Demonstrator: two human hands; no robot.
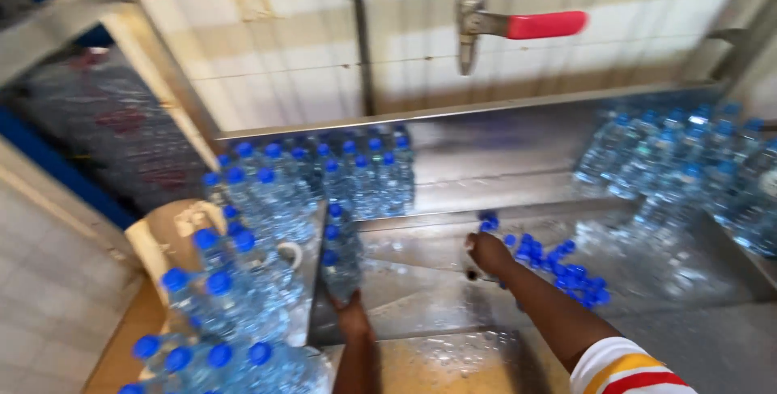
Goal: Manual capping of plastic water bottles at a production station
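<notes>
Your left hand (354,319) is low in the middle of the view, at the bottom end of a short row of water bottles (341,252) with blue caps that runs up the metal table (421,281) toward the back; the fingers seem wrapped round the nearest bottle of that row, though the blur keeps you from seeing exactly how they close. Your right hand (488,252) reaches further out over the table, its arm coming in from the lower right under a striped sleeve (625,368) of white, yellow and red; the fingers are curled together, and you cannot tell whether they grip anything. Just beyond and to the right of that hand lies a loose heap of bottles on their sides (558,269), caps pointing toward you. To your left stands a dense crowd of upright bottles (235,281) that stretches from the bottom corner up to the back edge of the table, and another cluster (688,167) stands well apart on the far right. Above the table a metal lever with a red handle (546,24) sticks out to the right from a pale panelled wall (283,46)
</notes>
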